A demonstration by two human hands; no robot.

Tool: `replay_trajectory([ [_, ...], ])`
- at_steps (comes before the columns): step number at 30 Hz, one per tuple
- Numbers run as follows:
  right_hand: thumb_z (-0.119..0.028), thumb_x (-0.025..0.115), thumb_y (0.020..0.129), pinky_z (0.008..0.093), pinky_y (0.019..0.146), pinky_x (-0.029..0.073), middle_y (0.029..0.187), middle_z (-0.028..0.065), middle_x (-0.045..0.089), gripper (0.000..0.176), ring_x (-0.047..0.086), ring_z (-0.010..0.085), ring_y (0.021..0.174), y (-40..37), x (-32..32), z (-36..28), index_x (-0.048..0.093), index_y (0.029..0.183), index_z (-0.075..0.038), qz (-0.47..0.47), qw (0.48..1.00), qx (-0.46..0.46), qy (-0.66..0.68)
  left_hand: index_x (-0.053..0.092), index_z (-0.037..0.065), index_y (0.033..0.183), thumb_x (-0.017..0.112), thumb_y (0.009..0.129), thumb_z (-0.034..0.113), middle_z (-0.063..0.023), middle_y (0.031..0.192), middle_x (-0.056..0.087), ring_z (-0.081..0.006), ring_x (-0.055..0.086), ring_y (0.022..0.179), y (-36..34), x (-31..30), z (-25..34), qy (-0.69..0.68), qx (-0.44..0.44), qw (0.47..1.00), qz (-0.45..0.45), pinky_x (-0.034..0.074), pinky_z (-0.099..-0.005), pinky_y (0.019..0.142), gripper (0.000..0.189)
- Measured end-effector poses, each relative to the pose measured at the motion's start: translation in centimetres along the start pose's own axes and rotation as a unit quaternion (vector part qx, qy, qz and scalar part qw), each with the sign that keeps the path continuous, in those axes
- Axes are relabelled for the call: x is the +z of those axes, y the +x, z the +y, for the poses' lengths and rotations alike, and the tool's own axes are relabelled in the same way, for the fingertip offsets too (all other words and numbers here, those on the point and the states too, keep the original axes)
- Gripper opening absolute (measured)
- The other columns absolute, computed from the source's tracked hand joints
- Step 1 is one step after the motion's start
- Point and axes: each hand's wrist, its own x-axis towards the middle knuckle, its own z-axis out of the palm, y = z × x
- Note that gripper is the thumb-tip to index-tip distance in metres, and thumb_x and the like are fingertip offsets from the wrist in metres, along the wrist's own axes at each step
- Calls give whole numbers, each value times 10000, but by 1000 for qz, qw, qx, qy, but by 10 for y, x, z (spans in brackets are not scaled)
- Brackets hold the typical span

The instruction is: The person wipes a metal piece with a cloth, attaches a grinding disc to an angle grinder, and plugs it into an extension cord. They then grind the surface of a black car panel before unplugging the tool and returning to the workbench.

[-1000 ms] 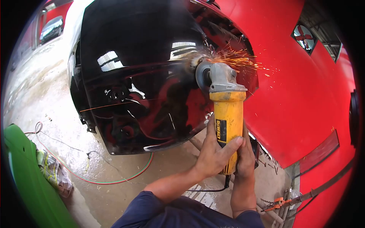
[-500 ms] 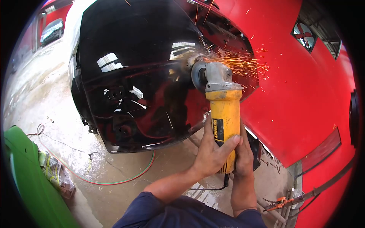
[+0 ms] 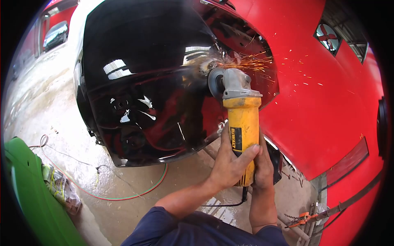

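Both my hands are wrapped round the yellow body of an angle grinder (image 3: pixel 245 123). My left hand (image 3: pixel 230 162) grips it from the left, its thumb across the front. On the other side, my right hand (image 3: pixel 264 166) closes round the lower body. The grinder stands with its grey head away from me, and its disc (image 3: pixel 215 83) meets a scuffed, bare patch (image 3: pixel 208 65) on a glossy black car body panel (image 3: pixel 139 37). Orange sparks (image 3: pixel 250 62) fly rightward from there. A black cord (image 3: pixel 243 194) leaves the grinder's lower end.
A red wall (image 3: pixel 312 119) rises close on the right. Red and green hoses (image 3: pixel 135 196) curve over the wet floor. At the left lie a green panel (image 3: pixel 28 188) and a wrapped bundle (image 3: pixel 63 190). An orange chain hoist (image 3: pixel 301 219) is low right.
The black panel appears shifted slightly left, and the bare patch shows more. The spray of sparks is thinner and shorter. Both hands keep their grip on the grinder.
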Motion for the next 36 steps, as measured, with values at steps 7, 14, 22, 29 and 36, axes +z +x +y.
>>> replay_trajectory([
  [7,-383,480,984,367,1151,221,1536,176,254,745,279,266,1413,-1,0,-3,161,1496,53,-8,1000,-12,-7,243,-37,1388,678,877,218,-127,1229,471,-185,484,1133,-1,-1,-1,3,7,1000,-8,404,-334,980,718],
  [14,-380,477,986,368,1150,221,1532,179,259,740,279,268,1413,0,-2,1,162,1496,55,-1,1000,-9,8,234,-41,1391,679,879,220,-132,1233,471,-185,488,1129,-1,0,-3,-6,5,1000,-5,407,-332,977,727],
  [22,-412,484,977,365,1153,211,1540,174,249,760,268,260,1420,0,-5,3,175,1496,49,-3,1000,-3,-11,249,-28,1392,668,885,204,-114,1198,507,-166,532,1080,0,0,-6,4,8,1000,4,443,-318,938,697],
  [29,-432,487,973,363,1154,208,1540,174,251,782,263,258,1423,0,-3,-1,165,1499,48,-2,1000,-2,-18,281,-12,1380,662,888,202,-99,1189,514,-151,549,1052,-1,2,-5,6,33,999,10,462,-308,915,658],
  [36,-421,482,978,365,1152,211,1538,176,254,769,269,260,1420,-1,2,-3,163,1501,44,-11,1000,-8,-22,284,-15,1378,669,885,215,-98,1183,515,-147,547,1048,-2,0,4,11,33,999,3,454,-305,920,667],
])
